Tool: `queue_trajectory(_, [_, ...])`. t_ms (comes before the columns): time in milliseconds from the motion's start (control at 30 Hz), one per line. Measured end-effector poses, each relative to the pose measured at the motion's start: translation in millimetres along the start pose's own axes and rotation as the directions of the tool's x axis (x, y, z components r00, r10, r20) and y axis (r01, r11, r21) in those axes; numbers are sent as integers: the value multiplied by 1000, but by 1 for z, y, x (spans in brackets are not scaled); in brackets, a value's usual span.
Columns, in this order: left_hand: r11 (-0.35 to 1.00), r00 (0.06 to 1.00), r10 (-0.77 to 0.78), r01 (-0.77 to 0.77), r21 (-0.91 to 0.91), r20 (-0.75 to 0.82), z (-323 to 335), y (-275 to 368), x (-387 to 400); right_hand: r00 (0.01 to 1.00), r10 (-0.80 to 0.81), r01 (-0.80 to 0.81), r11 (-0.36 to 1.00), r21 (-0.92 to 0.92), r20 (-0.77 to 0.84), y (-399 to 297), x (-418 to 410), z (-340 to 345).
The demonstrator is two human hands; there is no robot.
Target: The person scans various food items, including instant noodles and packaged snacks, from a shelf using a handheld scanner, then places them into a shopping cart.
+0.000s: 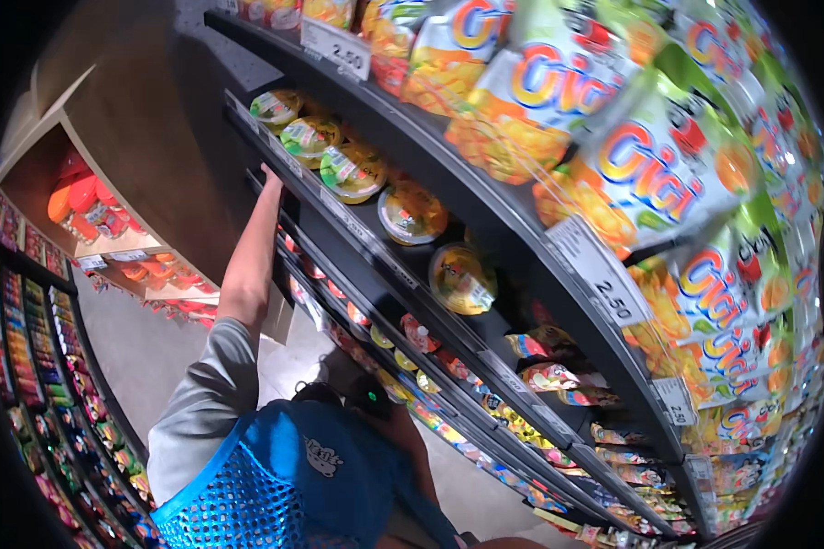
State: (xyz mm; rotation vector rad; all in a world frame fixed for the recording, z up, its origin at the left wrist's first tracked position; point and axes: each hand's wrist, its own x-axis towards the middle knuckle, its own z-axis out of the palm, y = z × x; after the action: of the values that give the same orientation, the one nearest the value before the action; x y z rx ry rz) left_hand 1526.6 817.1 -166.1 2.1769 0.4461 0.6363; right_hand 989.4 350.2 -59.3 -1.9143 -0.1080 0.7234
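Observation:
My left arm stretches to a dark shelf rack, and my left hand [270,173] is at the end of a lower shelf, its fingers mostly hidden. On the shelf just above stand several round lidded cups of jelly [353,171]; the nearest to my hand is a cup with a green-and-white lid [276,106]. My right hand [393,414] is low before my body, in shadow, beside a black device [369,396] showing a small green light. Whether it grips the device I cannot tell.
Hanging Cici jelly pouches [649,165] fill the upper shelf, with price tags [601,271] along its edge. Small packs [556,374] lie farther along. A wooden display unit [144,137] holds red-lidded jars [86,199]. Another stocked rack [48,370] stands across the grey floor [123,343].

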Motion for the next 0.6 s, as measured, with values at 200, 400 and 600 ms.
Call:
queue_trajectory(200, [992,998,70,-69,108,-5,10,-50,-32,982,183,-184,982,27,48,-21,14,32])
queue_trajectory(400, [732,990,-50,-53,-679,-131,-20,-18,-24,981,188,-188,982,3,50,-24,34,56])
queue_trajectory(600, [555,876,-475,375,-743,88,-52,3,-18,982,188,-188,981,42,-8,-30,44,74])
